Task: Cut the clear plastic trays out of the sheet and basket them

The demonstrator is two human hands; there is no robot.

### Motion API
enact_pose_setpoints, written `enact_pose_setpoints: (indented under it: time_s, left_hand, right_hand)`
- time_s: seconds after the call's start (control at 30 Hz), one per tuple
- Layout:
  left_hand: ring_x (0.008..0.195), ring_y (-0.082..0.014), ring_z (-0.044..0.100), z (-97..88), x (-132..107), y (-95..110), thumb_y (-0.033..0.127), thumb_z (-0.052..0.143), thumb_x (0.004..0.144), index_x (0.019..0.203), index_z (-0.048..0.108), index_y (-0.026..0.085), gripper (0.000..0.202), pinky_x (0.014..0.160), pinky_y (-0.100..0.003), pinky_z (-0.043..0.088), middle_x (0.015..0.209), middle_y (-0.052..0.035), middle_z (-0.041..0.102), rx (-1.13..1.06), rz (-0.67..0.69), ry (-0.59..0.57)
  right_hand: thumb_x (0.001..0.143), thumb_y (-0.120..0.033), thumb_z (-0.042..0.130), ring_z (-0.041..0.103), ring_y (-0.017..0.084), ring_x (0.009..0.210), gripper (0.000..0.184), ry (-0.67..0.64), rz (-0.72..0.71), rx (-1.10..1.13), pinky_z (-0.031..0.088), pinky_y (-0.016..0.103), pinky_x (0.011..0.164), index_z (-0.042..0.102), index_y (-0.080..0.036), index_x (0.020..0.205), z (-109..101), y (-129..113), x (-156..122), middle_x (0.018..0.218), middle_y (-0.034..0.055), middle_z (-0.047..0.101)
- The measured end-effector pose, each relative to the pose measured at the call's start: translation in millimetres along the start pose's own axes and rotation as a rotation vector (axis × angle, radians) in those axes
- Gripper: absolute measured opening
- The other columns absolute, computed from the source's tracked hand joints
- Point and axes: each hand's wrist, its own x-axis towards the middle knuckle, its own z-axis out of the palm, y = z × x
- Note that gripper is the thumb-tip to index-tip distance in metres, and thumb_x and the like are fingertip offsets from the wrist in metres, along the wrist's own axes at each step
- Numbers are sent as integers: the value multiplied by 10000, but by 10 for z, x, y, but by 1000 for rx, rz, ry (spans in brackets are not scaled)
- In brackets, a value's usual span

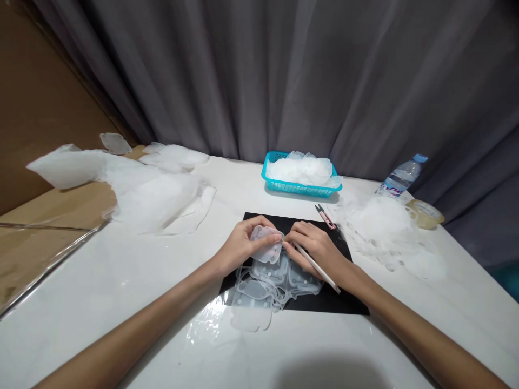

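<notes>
My left hand (239,246) pinches a thin, translucent, rounded piece (264,248) between thumb and fingers, tilted up above a black mat (340,305). At the piece's right edge, my right hand (314,246) is closed around a slim white stick (320,270), which slants back below the palm. The stick's tip end is hidden by the fingers. Beneath both hands lies a loose pile of similar translucent pieces (253,297) and cut-out rims, partly past the mat's front edge. Small pink-handled thread snips (325,217) rest at the mat's back right edge.
A turquoise basket (300,189) of white filmy pieces stands at the back. On the right are a heap of translucent scraps (377,221), a tilted water bottle (403,175) and a tape roll (425,213). White sheets (150,194) and cardboard (77,210) occupy the left.
</notes>
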Motion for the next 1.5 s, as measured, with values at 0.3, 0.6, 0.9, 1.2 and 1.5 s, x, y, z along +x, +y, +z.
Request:
enact_pose_setpoints:
  time_s: [0.3, 0.6, 0.9, 1.2, 1.5]
  left_hand:
    - [764, -156, 674, -25, 6, -27, 438, 840, 835, 949, 697, 176, 320, 710, -281, 558, 885, -26, 717, -163, -25, 25]
    - [799, -137, 634, 9, -41, 50, 419, 815, 861, 948, 691, 178, 285, 738, -254, 500, 918, -17, 687, -171, 14, 49]
    - [898, -180, 615, -67, -49, -20, 397, 907, 749, 1129, 663, 225, 483, 779, -293, 496, 1054, -33, 669, 59, 75, -79]
    - [682, -133, 536, -153, -62, 91, 398, 895, 740, 1114, 650, 200, 489, 578, -234, 410, 825, 11, 592, 97, -31, -205]
    - [689, -152, 633, -245, -141, 228, 402, 878, 760, 1030, 687, 200, 387, 586, -222, 461, 818, -5, 695, 90, -200, -476]
  right_hand:
    - [1027, -148, 551, 607, 189, 833, 142, 412, 195, 142, 505, 337, 795, 599, -221, 916, -37, -97, -31, 859, 30, 607]
    - [1000, -311, 664, 592, 226, 852, 119, 182, 93, 73, 519, 373, 793, 620, -206, 1035, 187, -225, -155, 909, 63, 622]
    - [1041, -227, 611, 602, 181, 811, 97, 136, 145, 101, 439, 343, 799, 639, -191, 954, 158, -113, -162, 878, 28, 649]
    - [1048, -271, 594, 616, 166, 807, 149, -37, 30, 321, 491, 292, 747, 666, -201, 937, -58, -38, -117, 879, 28, 632]
    - [927, -271, 648, 576, 185, 712, 207, 340, 495, 60, 447, 325, 706, 608, -210, 733, -306, 607, -91, 762, 6, 594]
